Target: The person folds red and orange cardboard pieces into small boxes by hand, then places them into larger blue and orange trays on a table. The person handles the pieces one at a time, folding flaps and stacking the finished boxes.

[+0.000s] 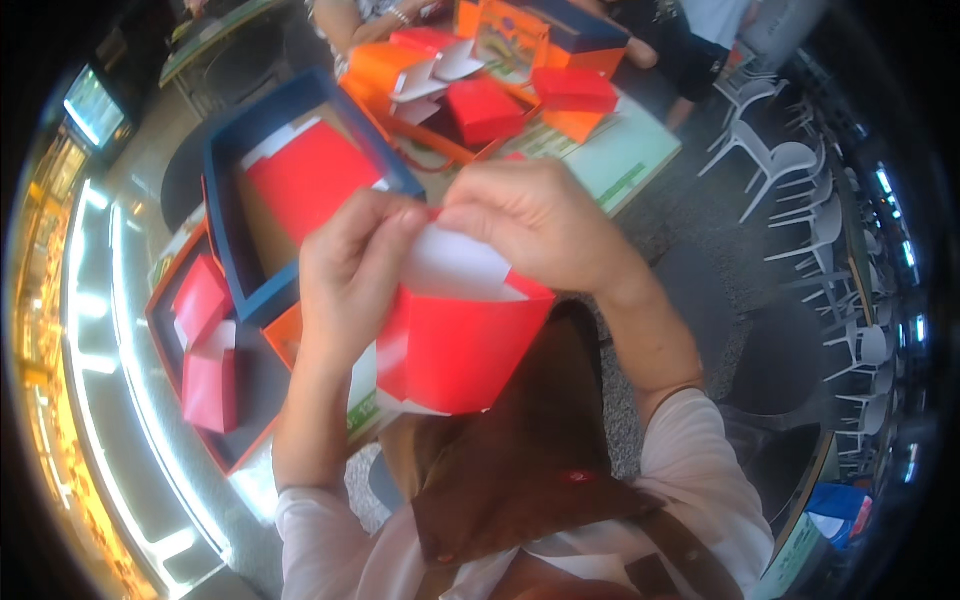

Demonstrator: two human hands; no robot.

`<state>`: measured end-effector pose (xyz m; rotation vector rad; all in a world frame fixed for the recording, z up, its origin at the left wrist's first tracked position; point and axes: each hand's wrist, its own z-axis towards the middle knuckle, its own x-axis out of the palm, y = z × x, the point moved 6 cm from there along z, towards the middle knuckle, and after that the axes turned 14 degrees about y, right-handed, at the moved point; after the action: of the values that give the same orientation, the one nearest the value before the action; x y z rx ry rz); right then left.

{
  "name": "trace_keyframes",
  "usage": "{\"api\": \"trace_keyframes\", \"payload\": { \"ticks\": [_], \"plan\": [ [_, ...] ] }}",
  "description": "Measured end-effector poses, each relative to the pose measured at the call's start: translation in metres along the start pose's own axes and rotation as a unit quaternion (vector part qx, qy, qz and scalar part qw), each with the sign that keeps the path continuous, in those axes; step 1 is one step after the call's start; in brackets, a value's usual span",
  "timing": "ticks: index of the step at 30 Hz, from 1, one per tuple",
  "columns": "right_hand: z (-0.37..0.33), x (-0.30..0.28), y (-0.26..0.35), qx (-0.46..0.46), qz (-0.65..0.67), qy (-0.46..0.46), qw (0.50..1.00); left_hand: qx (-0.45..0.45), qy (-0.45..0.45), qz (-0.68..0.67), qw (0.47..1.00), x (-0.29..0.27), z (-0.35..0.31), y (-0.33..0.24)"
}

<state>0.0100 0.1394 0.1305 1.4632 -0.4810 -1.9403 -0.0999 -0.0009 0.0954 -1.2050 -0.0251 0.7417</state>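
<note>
Between my hands is a red paper box (470, 350) with a white inside, its upper end open toward me. My left hand (350, 265) pinches its far edge with thumb and bent fingers. Close beside it, my right hand (535, 220) grips the same edge, thumb pressed against the fingers. The fingers hide the stretch of edge between them. Just beyond my left hand stands a dark blue open box (222, 225) with a flat red piece (315, 175) inside. Left of that, an orange-rimmed tray (255, 395) holds a pink-red box (210, 385) and another small red box (200, 300).
Farther back, an orange box (375, 70) holds red and white folded pieces, with a red box (575, 90) beside it on the pale green tabletop (635, 150). Another person's arm (335, 20) is at the far side. White chairs (765, 155) line the right; lit display cases curve along the left.
</note>
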Motion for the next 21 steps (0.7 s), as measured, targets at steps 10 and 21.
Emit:
{"api": "trace_keyframes", "payload": {
  "ticks": [10, 21],
  "plan": [
    [-0.011, 0.0, -0.012, 0.055, 0.088, -0.033, 0.994, 0.029, -0.041, 0.007, 0.999, -0.004, 0.002, 0.002],
    [-0.029, -0.024, -0.008, 0.024, -0.017, -0.195, 0.98, 0.082, 0.022, 0.079, 0.993, 0.016, 0.002, 0.006]
  ]
}}
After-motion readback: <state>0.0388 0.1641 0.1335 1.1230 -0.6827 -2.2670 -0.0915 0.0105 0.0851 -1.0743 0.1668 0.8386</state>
